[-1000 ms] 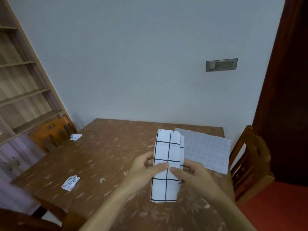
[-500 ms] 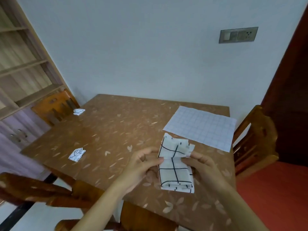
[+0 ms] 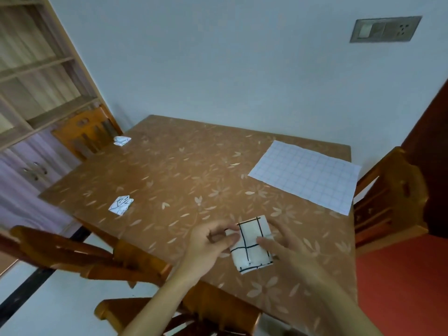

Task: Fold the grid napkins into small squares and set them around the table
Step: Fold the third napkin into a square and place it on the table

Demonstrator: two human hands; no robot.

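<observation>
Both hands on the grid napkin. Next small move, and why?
Probably fold the grid napkin in half, near end over far. It lies on the table longer than wide, left hand pinching its edge, right hand flat on it; the folded napkin placed at left looks squarer.

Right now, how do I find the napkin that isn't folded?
Start at the brown table. Go to its far right corner, beside the right chair. The napkin there lies flat and wide open with pale grid lines, while the other three are small folded bundles with bold black lines.
</observation>
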